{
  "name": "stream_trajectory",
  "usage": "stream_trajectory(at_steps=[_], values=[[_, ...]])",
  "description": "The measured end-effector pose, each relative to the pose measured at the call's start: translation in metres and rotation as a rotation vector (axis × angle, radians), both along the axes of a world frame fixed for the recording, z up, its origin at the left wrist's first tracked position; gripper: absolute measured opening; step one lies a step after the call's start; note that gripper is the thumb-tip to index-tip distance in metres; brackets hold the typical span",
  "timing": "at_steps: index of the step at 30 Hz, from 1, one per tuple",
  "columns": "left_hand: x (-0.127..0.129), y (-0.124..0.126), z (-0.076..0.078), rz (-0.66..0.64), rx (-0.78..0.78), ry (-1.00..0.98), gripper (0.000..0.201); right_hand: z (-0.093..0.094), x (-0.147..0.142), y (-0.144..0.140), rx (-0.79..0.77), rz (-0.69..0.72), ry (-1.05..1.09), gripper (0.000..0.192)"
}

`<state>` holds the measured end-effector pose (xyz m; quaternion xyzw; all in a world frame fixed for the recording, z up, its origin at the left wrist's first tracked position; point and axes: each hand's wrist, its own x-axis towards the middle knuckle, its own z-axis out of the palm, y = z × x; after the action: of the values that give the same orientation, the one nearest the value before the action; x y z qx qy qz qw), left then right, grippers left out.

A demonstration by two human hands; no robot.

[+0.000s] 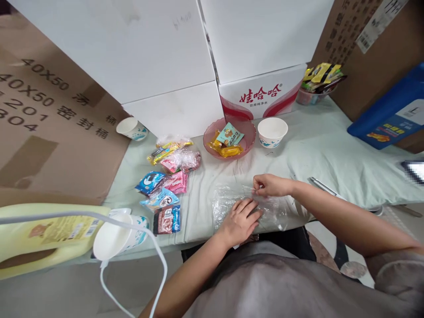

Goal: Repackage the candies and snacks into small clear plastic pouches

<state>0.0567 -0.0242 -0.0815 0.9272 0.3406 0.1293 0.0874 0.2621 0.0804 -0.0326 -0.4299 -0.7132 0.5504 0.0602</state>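
Note:
A clear plastic bag (227, 205) lies crumpled and flat on the cloth near the front edge. My left hand (241, 221) rests palm down on it, fingers stretched out and slightly apart. At the bag's far side, my right hand (272, 185) is closed in a pinch on the thin plastic. Beyond both hands stands a pink bowl (250, 143) holding yellow-wrapped snacks (231, 151) and a teal packet (231, 134). To the left of the bag are several wrapped snacks, among them a blue packet (150, 182) and a pink packet (176, 181).
Paper cups stand behind the right hand (272, 132), at the back left (132, 129) and tipped at the front left (112, 236). A white cable (126, 224) crosses the yellow jug (79, 225). Cartons (165, 57) wall the back; a blue bottle (391, 110) leans right.

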Motion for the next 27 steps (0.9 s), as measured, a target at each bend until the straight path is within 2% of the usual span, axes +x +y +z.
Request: stream_trajectory(at_steps=[3, 6, 8, 12, 15, 16, 19, 21, 23, 25, 27], values=[[0.0, 0.0, 0.001, -0.01, 0.001, -0.011, 0.036, 0.001, 0.021, 0.017, -0.154, -0.014, 0.004, 0.023], [0.0, 0.0, 0.0, -0.02, -0.003, -0.014, 0.036, 0.003, 0.048, 0.037, -0.098, 0.004, -0.047, 0.031], [0.0, 0.0, -0.001, -0.024, -0.002, -0.018, 0.036, 0.005, 0.063, 0.048, -0.009, -0.042, -0.097, 0.032], [0.0, 0.0, -0.001, -0.021, 0.006, -0.028, 0.035, 0.009, 0.079, 0.055, 0.207, -0.302, -0.215, 0.026], [0.0, 0.0, 0.0, -0.017, 0.003, -0.024, 0.035, 0.014, 0.073, 0.045, 0.236, -0.322, -0.263, 0.02], [0.0, 0.0, 0.0, -0.015, 0.0, -0.022, 0.036, 0.016, 0.068, 0.038, 0.295, -0.327, -0.268, 0.02], [0.001, 0.0, 0.001, -0.008, -0.012, -0.021, 0.036, 0.023, 0.05, 0.014, 0.602, -0.406, -0.222, 0.019], [0.004, -0.001, 0.002, 0.001, -0.023, -0.028, 0.036, 0.024, 0.038, -0.003, 0.687, -0.361, -0.168, 0.019], [0.007, -0.003, 0.005, 0.018, -0.042, -0.026, 0.036, 0.02, 0.029, -0.015, 0.676, -0.203, -0.187, 0.019], [0.011, -0.006, 0.012, 0.043, -0.077, -0.003, 0.037, 0.01, 0.023, -0.022, 0.684, -0.051, -0.293, 0.019], [0.013, -0.009, 0.021, 0.055, -0.118, 0.011, 0.04, -0.003, 0.021, -0.025, 0.743, 0.02, -0.403, 0.028]])
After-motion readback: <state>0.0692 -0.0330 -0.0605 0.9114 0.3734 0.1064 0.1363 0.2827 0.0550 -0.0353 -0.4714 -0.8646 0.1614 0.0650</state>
